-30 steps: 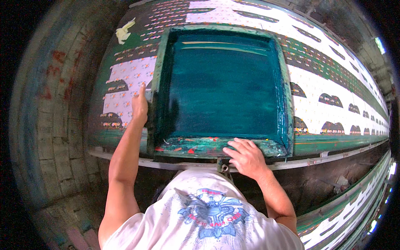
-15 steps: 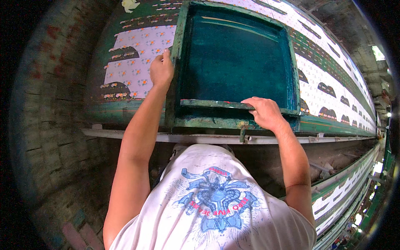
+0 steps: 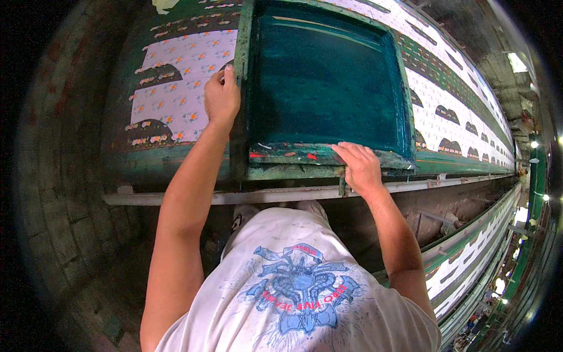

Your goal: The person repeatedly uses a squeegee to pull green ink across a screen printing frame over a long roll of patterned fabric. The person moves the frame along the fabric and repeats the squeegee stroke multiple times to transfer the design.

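Note:
A large green-framed printing screen with dark teal mesh lies on a long table covered with white patterned cloth. My left hand grips the left side of the frame, fingers curled over its edge. My right hand rests on the near rail of the frame, which is smeared with teal and red ink, fingers wrapped over it. My white printed shirt fills the lower middle of the view.
A pale metal rail runs along the table's near edge. Printed cloth with dark arch shapes stretches off to the right. A second long table lies lower right. Brick flooring is on the left.
The view has shifted so the screen sits higher and nearer. My left hand has slid farther up the left side of the frame; my right hand stays on the near rail.

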`<state>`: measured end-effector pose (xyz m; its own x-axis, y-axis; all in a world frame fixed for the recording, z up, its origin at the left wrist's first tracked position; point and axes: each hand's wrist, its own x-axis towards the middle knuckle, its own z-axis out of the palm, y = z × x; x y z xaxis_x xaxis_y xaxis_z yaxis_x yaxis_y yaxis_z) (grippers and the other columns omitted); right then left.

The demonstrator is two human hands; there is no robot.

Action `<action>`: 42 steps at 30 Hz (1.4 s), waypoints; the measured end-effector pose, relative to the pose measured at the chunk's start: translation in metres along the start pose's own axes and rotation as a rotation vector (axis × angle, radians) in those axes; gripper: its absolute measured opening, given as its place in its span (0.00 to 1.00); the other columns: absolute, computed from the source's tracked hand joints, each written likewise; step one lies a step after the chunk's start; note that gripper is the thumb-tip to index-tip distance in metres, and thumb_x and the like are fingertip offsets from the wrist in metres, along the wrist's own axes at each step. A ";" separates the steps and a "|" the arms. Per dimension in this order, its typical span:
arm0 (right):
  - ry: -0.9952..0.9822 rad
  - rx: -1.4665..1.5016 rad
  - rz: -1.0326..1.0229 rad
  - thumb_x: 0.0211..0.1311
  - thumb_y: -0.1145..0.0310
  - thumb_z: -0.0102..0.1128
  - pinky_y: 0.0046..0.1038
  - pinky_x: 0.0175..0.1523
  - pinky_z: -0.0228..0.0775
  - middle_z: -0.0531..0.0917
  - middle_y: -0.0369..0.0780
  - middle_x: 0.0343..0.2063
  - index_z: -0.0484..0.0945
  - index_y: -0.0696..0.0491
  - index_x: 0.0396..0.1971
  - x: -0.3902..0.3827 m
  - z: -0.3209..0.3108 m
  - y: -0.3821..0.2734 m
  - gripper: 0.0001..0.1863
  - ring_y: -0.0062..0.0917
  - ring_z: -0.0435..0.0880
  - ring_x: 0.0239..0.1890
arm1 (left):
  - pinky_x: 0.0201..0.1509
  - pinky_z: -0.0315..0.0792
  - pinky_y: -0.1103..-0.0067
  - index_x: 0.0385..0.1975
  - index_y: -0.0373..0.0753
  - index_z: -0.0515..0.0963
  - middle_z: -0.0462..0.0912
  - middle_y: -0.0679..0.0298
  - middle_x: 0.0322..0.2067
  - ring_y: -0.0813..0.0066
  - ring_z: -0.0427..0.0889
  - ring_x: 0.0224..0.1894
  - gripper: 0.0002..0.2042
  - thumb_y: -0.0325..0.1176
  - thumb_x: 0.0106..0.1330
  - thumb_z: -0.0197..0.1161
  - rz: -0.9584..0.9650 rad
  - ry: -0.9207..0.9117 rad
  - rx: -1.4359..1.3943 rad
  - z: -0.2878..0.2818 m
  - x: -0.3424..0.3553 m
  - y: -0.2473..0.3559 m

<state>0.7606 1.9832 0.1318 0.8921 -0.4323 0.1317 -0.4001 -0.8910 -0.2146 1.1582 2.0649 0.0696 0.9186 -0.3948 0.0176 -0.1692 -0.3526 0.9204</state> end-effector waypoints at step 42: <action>0.043 -0.089 -0.053 0.68 0.75 0.60 0.51 0.59 0.84 0.91 0.43 0.48 0.87 0.40 0.58 0.374 0.010 0.240 0.22 0.46 0.91 0.54 | 0.49 0.81 0.69 0.49 0.30 0.89 0.90 0.52 0.41 0.66 0.88 0.41 0.15 0.39 0.81 0.68 0.086 0.363 0.169 0.005 -0.013 -0.010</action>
<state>1.0003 1.6094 0.1199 0.9033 -0.3883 0.1823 -0.3716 -0.9206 -0.1197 1.1459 2.0696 0.0580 0.9598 -0.1139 0.2563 -0.2792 -0.4775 0.8331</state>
